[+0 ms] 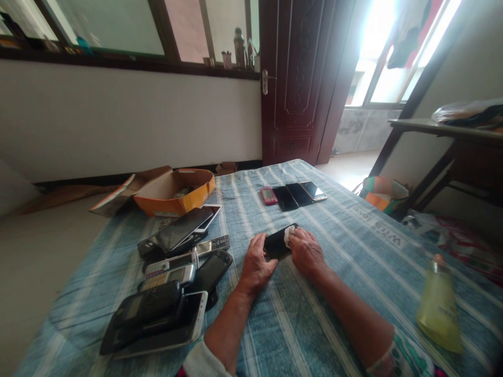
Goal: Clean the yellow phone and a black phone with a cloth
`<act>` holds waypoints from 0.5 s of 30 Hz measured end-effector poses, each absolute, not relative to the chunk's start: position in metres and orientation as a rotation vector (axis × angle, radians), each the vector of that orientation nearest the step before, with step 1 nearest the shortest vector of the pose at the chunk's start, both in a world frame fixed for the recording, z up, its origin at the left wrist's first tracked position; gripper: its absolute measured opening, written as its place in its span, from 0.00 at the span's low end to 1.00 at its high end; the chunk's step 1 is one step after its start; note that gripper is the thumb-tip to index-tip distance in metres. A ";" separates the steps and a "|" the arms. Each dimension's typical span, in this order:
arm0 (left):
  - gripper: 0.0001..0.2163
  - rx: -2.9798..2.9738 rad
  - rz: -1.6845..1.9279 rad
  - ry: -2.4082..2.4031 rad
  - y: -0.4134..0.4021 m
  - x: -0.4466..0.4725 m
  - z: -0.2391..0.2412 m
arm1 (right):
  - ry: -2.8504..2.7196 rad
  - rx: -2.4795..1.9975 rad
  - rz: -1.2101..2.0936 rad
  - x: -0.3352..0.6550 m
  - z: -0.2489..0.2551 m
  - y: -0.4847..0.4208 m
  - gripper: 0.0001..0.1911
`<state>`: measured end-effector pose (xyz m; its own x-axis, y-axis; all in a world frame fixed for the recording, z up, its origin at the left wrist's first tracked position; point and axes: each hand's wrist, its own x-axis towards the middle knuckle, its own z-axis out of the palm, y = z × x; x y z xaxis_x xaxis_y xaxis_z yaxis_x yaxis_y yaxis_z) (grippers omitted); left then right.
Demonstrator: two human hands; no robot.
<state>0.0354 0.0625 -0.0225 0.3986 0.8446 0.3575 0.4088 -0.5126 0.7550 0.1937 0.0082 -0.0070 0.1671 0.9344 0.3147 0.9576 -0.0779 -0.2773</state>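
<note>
A black phone lies flat on the striped blue cloth in front of me. My left hand rests on its near left end, fingers curled over the edge and holding it down. My right hand is closed on a small white wipe pressed against the phone's right end. Beyond them a row of phones, one pink and three dark, lies side by side.
A heap of several old phones lies at the left. An open orange cardboard box sits behind it. A yellow liquid bottle stands at the right. A dark door and a wooden table are further back.
</note>
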 end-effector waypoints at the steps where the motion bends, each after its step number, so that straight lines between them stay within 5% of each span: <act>1: 0.30 2.090 0.999 1.071 0.062 0.036 -0.022 | -1.755 -2.081 -0.097 0.197 -0.007 0.009 0.17; 15: 0.26 2.118 0.988 1.013 0.063 0.035 -0.019 | -2.030 -1.678 -0.016 0.172 -0.007 0.009 0.17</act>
